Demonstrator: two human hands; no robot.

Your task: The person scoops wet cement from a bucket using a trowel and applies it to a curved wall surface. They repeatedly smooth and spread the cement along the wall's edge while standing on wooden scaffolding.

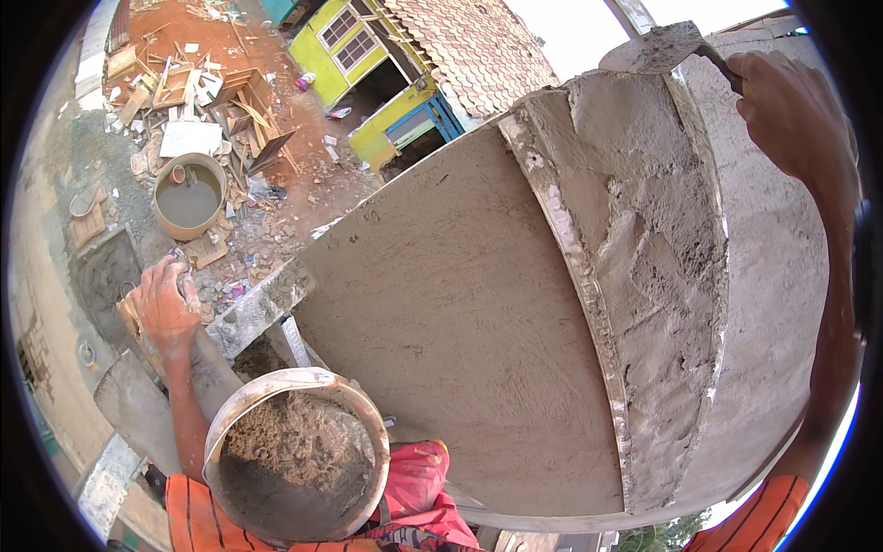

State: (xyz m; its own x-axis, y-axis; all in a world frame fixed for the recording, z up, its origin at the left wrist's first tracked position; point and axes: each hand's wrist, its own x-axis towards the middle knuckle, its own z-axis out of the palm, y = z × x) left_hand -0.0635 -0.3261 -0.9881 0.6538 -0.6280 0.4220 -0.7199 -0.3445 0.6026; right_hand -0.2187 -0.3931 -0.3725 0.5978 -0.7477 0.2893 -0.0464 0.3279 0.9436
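Note:
In my right hand [782,110] is the dark handle of a mortar-coated trowel [655,51], raised at the upper end of the wall. Under its blade runs a strip of rough, wet mortar [648,248] between two pale edge strips [561,216]. My left hand [168,299] is out to the left with curled fingers, beside a wooden board [133,322]; what the fingers grip is hidden. Close to my body stands a bucket [216,442], part filled with sandy mortar [299,442].
Smoother grey plaster [451,322] covers the wall left of the strip. Far below, a round tub of murky water [189,198] stands near scattered wood scraps [189,92] and rubble. A yellow-green house [359,55] with a tiled roof [469,51] is beyond.

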